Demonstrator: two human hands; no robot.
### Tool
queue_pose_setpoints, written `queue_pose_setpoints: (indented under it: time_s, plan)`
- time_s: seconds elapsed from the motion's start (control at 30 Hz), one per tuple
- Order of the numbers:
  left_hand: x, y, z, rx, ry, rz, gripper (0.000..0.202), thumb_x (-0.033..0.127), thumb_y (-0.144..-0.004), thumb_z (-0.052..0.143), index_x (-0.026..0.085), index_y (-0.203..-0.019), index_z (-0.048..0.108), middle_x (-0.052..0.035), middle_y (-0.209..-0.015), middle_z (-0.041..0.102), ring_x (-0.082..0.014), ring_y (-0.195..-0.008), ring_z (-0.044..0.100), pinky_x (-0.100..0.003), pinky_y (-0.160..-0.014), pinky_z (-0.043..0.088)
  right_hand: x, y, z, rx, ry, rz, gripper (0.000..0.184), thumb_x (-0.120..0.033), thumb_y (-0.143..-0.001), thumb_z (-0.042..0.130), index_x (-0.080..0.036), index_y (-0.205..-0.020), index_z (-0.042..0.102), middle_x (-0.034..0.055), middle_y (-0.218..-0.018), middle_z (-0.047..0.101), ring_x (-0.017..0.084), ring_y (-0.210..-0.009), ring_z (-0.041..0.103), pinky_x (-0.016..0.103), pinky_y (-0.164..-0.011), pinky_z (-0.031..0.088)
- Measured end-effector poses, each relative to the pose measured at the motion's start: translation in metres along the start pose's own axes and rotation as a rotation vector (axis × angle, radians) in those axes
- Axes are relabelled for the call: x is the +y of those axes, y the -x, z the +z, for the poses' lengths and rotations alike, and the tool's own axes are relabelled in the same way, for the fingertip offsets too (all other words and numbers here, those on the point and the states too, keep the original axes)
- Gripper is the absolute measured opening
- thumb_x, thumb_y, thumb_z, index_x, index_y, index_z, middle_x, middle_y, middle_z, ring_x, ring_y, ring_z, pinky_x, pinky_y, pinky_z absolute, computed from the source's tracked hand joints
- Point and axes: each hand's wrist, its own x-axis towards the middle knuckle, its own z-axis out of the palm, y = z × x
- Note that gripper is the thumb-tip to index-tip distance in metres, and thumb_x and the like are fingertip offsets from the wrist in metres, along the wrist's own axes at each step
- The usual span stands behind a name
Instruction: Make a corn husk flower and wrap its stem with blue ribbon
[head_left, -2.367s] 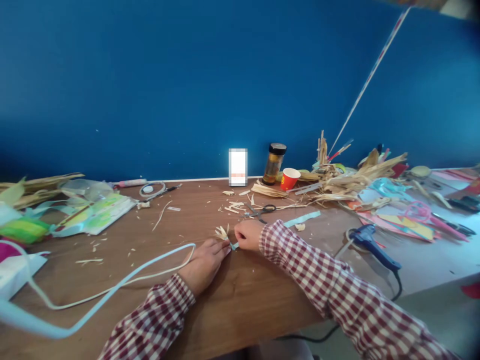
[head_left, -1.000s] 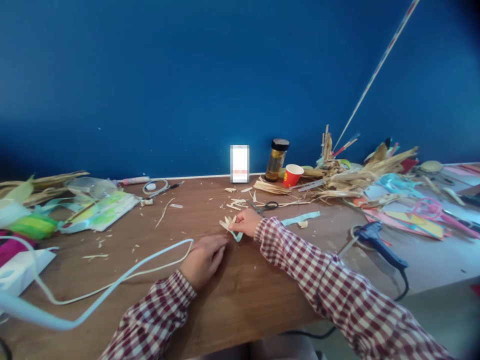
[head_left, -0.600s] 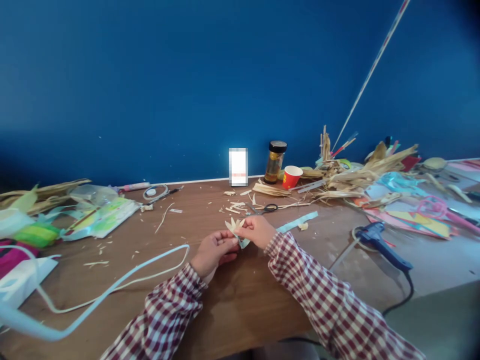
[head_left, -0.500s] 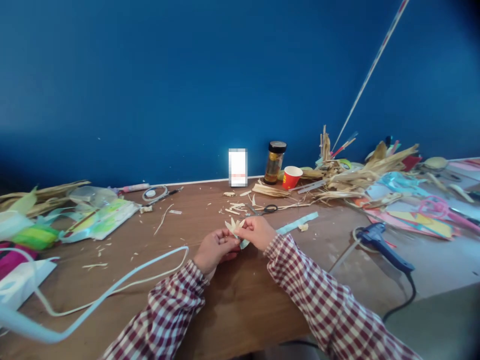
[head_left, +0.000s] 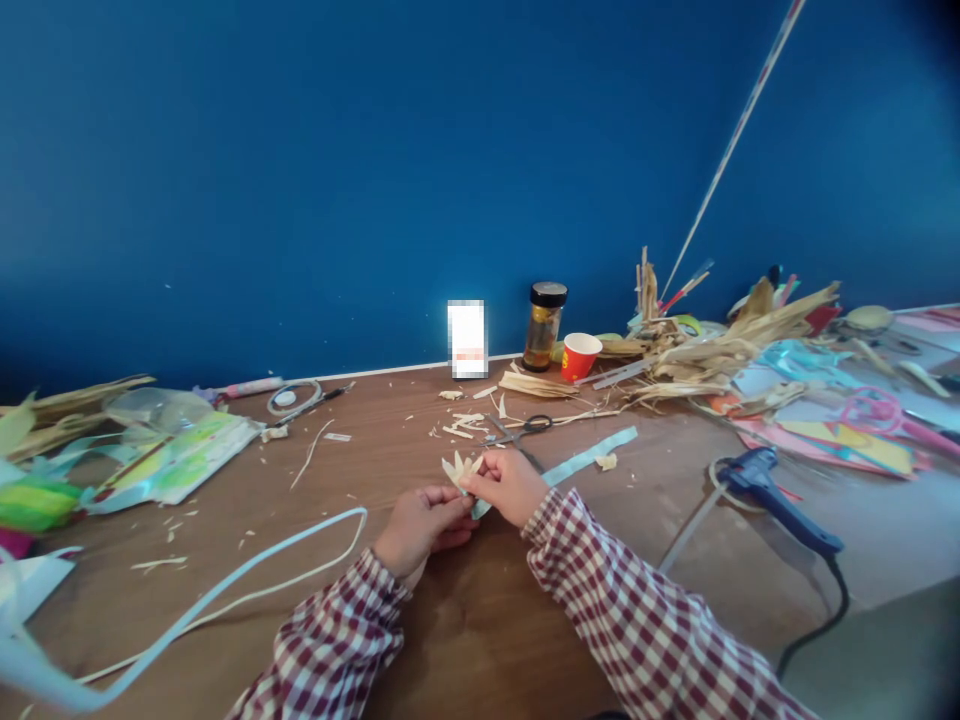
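Between my hands is a small pale flower (head_left: 459, 470) with pointed petals, apparently made of dried husk. My left hand (head_left: 424, 525) pinches it low, around its base, where the fingers hide what lies beneath. My right hand (head_left: 514, 485) closes thumb and finger on the petals' right side. A light blue ribbon (head_left: 589, 454) runs out from behind my right hand along the table, and its near end shows below the fingers. Just beyond my right hand lie dark-handled scissors (head_left: 536, 424), with cut husk scraps (head_left: 466, 424) beside their blades.
A blue glue gun (head_left: 784, 500) with its cord lies at right. Dried husks (head_left: 720, 350) pile up behind it. A red paper cup (head_left: 581, 357) and a lidded jar (head_left: 543, 325) stand near the wall. White cable (head_left: 247, 560) loops at left, near a painted sheet (head_left: 202, 458).
The view has shifted slightly, so the table's things sit a little differently in the picture. Both hands keep hold of the flower, with little change in their grip.
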Motion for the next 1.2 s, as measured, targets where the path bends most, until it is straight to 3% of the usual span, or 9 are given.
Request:
queue_pose_setpoints:
  time_s: [0.2, 0.37, 0.53, 0.7, 0.9, 1.2]
  plan:
    - [0.0, 0.001, 0.001, 0.057, -0.029, 0.031, 0.027, 0.031, -0.052, 0.078, 0.013, -0.063, 0.062, -0.002, -0.058, 0.065, -0.0109, -0.054, 0.061, -0.021, -0.054, 0.051, 0.003, -0.001, -0.001, -0.028, 0.083, -0.023, 0.03, -0.043, -0.072, 0.057, -0.013, -0.07, 0.061, -0.0028, -0.051, 0.052, 0.006, -0.045, 0.038, 0.018, -0.042, 0.027]
    - [-0.005, -0.002, 0.0, 0.077, -0.1, 0.034, 0.022, 0.031, -0.056, 0.075, 0.015, -0.06, 0.061, -0.0005, -0.054, 0.064, -0.0109, -0.052, 0.061, -0.021, -0.054, 0.051, -0.003, 0.005, -0.009, -0.016, 0.302, -0.047, 0.039, -0.05, -0.076, 0.051, -0.014, -0.069, 0.066, -0.001, -0.052, 0.054, 0.008, -0.048, 0.042, 0.019, -0.046, 0.029]
    - [-0.008, -0.004, 0.003, 0.125, -0.104, 0.076, 0.023, 0.029, -0.055, 0.075, 0.015, -0.058, 0.057, 0.0002, -0.05, 0.062, -0.0109, -0.05, 0.06, -0.02, -0.051, 0.05, -0.01, 0.012, -0.017, -0.057, 0.439, 0.004, 0.03, -0.039, -0.074, 0.053, -0.014, -0.061, 0.063, -0.002, -0.048, 0.049, 0.008, -0.046, 0.042, 0.019, -0.044, 0.028]
    - [-0.007, -0.002, 0.004, 0.121, -0.097, 0.093, 0.024, 0.029, -0.054, 0.076, 0.014, -0.061, 0.058, -0.0003, -0.053, 0.063, -0.0108, -0.05, 0.06, -0.021, -0.051, 0.049, -0.012, 0.015, -0.018, -0.138, 0.448, 0.029, 0.017, -0.027, -0.068, 0.054, -0.014, -0.068, 0.065, -0.0018, -0.051, 0.053, 0.008, -0.048, 0.044, 0.019, -0.045, 0.03]
    - [-0.004, 0.0, 0.002, 0.088, -0.11, 0.076, 0.027, 0.032, -0.053, 0.076, 0.015, -0.062, 0.058, 0.0001, -0.054, 0.064, -0.011, -0.054, 0.061, -0.02, -0.053, 0.049, -0.012, 0.015, -0.019, -0.145, 0.427, -0.009, 0.018, -0.026, -0.068, 0.053, -0.014, -0.069, 0.066, -0.0018, -0.054, 0.054, 0.009, -0.053, 0.045, 0.018, -0.048, 0.032]
    - [-0.003, 0.0, 0.002, 0.058, -0.092, 0.08, 0.034, 0.035, -0.046, 0.079, 0.014, -0.061, 0.055, 0.0002, -0.05, 0.063, -0.0093, -0.05, 0.059, -0.018, -0.05, 0.048, -0.009, 0.012, -0.017, -0.159, 0.422, -0.023, 0.022, -0.025, -0.072, 0.048, -0.013, -0.062, 0.063, -0.0032, -0.046, 0.045, 0.007, -0.046, 0.037, 0.019, -0.042, 0.024]
